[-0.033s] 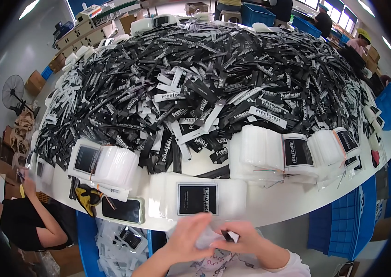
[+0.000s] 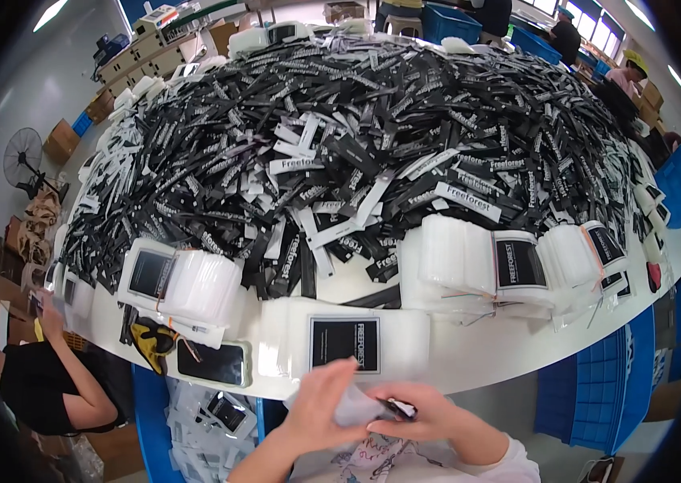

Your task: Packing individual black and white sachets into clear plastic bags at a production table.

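Observation:
Close to my body, just off the table's near edge, my left hand (image 2: 320, 410) is closed on a translucent white plastic bag (image 2: 351, 406). My right hand (image 2: 425, 413) pinches a slim black packet (image 2: 399, 409) with a pale part, its inner end at the bag's edge. Whether that end is inside the bag, I cannot tell. Directly beyond my hands lies a stack of white bags (image 2: 284, 338) with a black label panel facing up. A large heap of black and white slim packets (image 2: 340, 153) covers most of the table.
Bundled bags (image 2: 207, 286) stand left, others (image 2: 457, 258) right. A phone (image 2: 211, 364) and a yellow-black tool (image 2: 150, 344) lie by the near edge. Blue crates (image 2: 590, 386) stand below right; a blue bin (image 2: 151, 419) below left holds bags. A co-worker (image 2: 55, 386) sits at left.
My left hand has risen slightly, and more of the bag shows between my hands. The black packet in my right hand has turned a little. The rest looks the same.

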Motion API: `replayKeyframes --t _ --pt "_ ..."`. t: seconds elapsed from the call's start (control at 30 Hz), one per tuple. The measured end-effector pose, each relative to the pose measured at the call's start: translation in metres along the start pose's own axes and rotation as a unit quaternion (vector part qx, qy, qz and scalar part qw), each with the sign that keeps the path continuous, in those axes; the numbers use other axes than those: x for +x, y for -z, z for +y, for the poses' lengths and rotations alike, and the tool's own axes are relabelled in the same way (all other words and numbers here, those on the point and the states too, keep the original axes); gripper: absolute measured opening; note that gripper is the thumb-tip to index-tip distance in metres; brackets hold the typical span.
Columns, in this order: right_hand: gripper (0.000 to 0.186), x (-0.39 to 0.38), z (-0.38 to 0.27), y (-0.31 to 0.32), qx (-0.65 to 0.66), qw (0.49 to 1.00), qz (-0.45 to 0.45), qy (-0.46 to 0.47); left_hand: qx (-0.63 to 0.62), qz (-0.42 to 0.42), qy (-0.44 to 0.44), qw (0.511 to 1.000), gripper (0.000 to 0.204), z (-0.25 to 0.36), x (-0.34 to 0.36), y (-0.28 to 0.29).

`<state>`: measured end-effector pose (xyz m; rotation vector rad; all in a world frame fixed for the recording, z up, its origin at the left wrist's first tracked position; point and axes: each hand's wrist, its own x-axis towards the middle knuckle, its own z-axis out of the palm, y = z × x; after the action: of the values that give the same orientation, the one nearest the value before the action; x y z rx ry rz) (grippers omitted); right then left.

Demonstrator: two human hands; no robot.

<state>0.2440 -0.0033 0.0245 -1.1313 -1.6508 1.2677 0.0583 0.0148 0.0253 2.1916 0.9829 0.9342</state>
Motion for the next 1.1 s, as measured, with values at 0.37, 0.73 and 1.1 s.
replayKeyframes --t 0.37,0.73,1.1 --pt "0.041 0.015 -0.017 0.004 0.412 0.876 0.238 0.076 0.078 -0.017 0.031 0.996 0.099 -0.001 -0.002 -0.024" --pt "0.042 0.008 -0.025 -0.005 0.155 0.985 0.051 0.046 0.004 0.036 -0.004 0.999 0.119 0.006 0.005 -0.031" --pt "0.020 0.004 -0.005 0.021 -0.278 0.930 -0.080 0.225 0.069 -0.009 -0.055 0.996 0.107 0.007 0.007 -0.015"
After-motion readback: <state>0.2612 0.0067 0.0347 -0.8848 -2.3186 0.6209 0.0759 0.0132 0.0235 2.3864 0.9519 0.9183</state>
